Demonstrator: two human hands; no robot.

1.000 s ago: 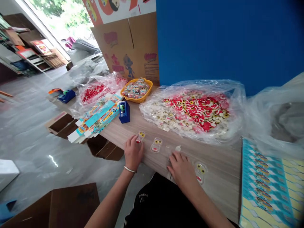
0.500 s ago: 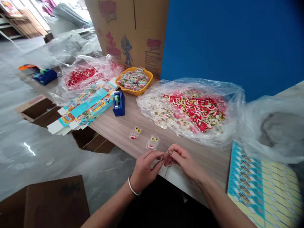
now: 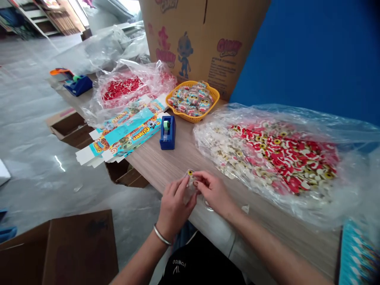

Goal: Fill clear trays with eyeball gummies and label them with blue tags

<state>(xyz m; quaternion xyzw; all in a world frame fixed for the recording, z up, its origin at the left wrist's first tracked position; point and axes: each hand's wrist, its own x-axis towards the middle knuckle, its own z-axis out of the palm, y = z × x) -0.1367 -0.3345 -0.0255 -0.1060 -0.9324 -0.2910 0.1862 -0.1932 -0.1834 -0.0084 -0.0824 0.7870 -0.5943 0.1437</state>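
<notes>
1. A small clear plastic piece (image 3: 190, 180) is held between both hands, just above the near edge of the bench (image 3: 178, 162); a yellow-ringed eye (image 3: 190, 172) can be seen at its top.
2. The piece is gripped on its near left side by the fingers of the left hand (image 3: 175, 204), the thumb being set below; a bracelet (image 3: 162, 235) is worn on that wrist.
3. The piece is touched near the eye by the thumb and forefinger of the right hand (image 3: 212, 192); whether it is pinched or only pressed there cannot be told.
4. Another clear rim (image 3: 207, 204) is partly hidden beneath the right hand.
5. A blue tape dispenser (image 3: 168, 140) is placed beyond the hands, and flat printed cartons (image 3: 127, 136) are stacked to its left, jutting over the bench edge.
6. Wrapped pieces are heaped in a yellow basket (image 3: 215, 103), in front of a tall cardboard box (image 3: 202, 39).
7. Red, white and yellow bits are spread in a large open plastic bag (image 3: 267, 158), to the right of the dispenser.
</notes>
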